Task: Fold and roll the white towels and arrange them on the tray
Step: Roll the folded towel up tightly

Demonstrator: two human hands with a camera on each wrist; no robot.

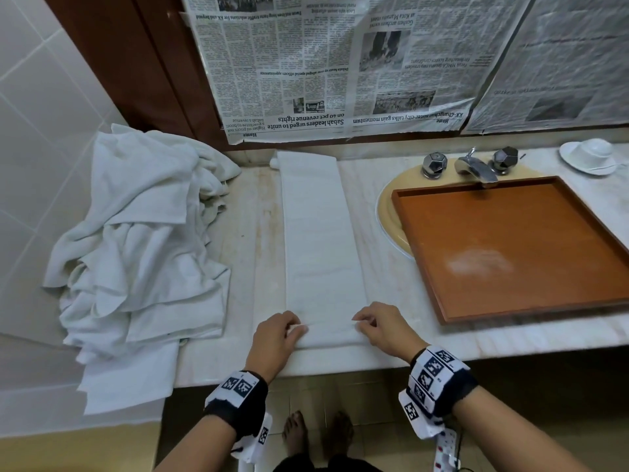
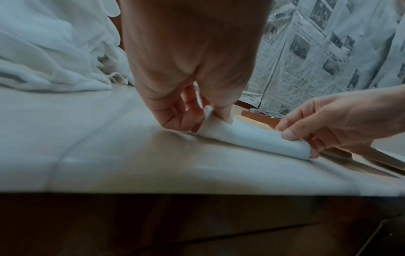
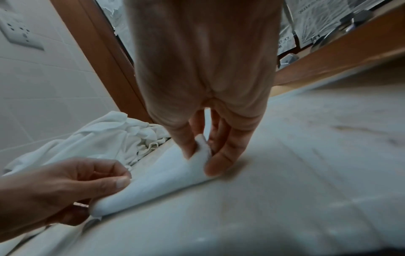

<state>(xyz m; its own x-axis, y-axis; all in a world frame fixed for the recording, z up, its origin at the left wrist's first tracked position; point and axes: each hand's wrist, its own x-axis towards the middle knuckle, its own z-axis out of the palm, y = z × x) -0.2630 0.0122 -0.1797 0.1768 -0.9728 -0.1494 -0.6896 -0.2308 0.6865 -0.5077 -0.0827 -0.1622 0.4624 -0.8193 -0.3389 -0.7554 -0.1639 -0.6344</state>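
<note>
A white towel [image 1: 320, 240], folded into a long narrow strip, lies on the marble counter and runs from the wall toward me. Its near end is turned over into a small roll [image 2: 252, 138] [image 3: 157, 181]. My left hand [image 1: 280, 330] [image 2: 197, 119] pinches the roll's left end between thumb and fingers. My right hand [image 1: 372, 327] [image 3: 201, 152] pinches its right end the same way. The brown wooden tray [image 1: 510, 247] sits to the right over the sink with nothing on it.
A heap of loose white towels [image 1: 143, 247] covers the counter's left part and hangs over its front edge. Taps and a spout [image 1: 473, 166] stand behind the tray, and a white cup on a saucer [image 1: 590, 155] sits far right. Newspaper covers the wall behind.
</note>
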